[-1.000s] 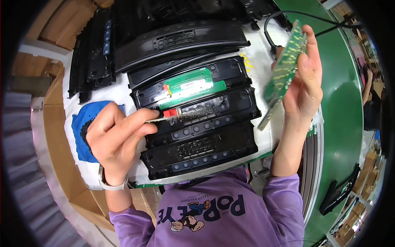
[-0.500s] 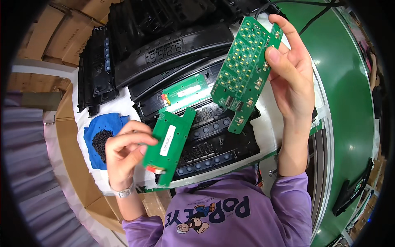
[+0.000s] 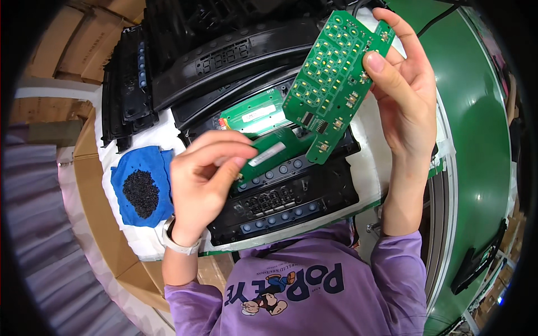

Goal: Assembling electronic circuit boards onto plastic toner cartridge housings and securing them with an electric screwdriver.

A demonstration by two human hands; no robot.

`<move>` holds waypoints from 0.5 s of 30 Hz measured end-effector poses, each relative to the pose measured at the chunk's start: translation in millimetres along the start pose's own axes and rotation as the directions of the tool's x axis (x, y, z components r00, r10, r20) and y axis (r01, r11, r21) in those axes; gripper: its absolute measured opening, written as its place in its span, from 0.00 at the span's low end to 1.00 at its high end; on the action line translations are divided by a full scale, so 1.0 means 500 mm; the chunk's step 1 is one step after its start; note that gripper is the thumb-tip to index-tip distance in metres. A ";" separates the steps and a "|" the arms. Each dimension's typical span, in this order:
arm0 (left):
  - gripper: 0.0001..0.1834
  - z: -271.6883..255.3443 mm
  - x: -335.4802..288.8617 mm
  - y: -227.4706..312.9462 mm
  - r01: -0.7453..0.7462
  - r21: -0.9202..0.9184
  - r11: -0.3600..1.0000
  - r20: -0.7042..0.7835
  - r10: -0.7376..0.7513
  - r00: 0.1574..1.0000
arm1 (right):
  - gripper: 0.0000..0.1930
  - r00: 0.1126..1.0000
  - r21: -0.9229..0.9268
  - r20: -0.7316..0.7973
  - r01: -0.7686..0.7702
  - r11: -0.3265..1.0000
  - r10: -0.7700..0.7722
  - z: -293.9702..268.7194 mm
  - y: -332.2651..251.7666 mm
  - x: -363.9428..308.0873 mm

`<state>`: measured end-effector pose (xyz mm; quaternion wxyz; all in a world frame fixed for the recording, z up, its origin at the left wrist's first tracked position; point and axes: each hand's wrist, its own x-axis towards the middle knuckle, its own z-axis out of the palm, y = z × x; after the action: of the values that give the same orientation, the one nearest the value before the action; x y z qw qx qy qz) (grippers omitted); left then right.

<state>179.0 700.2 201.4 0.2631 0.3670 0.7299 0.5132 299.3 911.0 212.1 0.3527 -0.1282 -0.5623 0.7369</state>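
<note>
Raised at the upper right, my right hand (image 3: 400, 84) grips a green circuit board (image 3: 330, 70) by its edge, its small LEDs and chips facing up. My left hand (image 3: 210, 179) pinches a second green circuit board (image 3: 274, 148) with a white label, tilted low above a black plastic panel (image 3: 314, 168) that has a row of blue-grey buttons. Behind it a third circuit board (image 3: 255, 115) lies in another black panel. Nearest my body is one more black button panel (image 3: 269, 207). Part of the left board is hidden by my fingers.
Small black screws or pellets (image 3: 141, 193) are heaped on a blue cloth (image 3: 120, 210) at the left. Stacked black plastic housings (image 3: 224, 61) fill the back of the white-covered table. Cardboard boxes (image 3: 84, 42) stand at the far left, and a black cable (image 3: 443, 17) runs at the upper right.
My left hand has moved right and away from my body, turning its board flatter over the panel. My right hand has lifted slightly with its board still held.
</note>
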 end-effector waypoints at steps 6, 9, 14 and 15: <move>0.07 0.014 0.004 -0.010 0.195 -0.002 0.981 0.086 -0.194 0.977 | 0.31 0.987 0.145 -0.136 -0.061 0.988 0.081 0.026 -0.006 -0.013; 0.08 0.025 0.008 -0.025 -0.012 0.131 0.991 0.068 0.003 0.998 | 0.31 0.981 0.108 -0.167 -0.078 0.991 0.096 0.036 -0.011 -0.011; 0.11 0.030 0.015 -0.033 -0.380 0.493 0.783 0.163 0.346 0.924 | 0.31 0.974 0.126 -0.194 -0.089 0.988 0.113 0.051 -0.012 -0.008; 0.12 0.033 0.013 -0.035 -0.375 0.519 0.768 0.163 0.342 0.926 | 0.31 0.975 0.125 -0.193 -0.091 0.988 0.114 0.050 -0.010 -0.008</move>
<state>183.2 710.9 179.5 0.0674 0.5734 0.7530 0.3156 289.2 890.3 224.2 0.3757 -0.2096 -0.4732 0.7688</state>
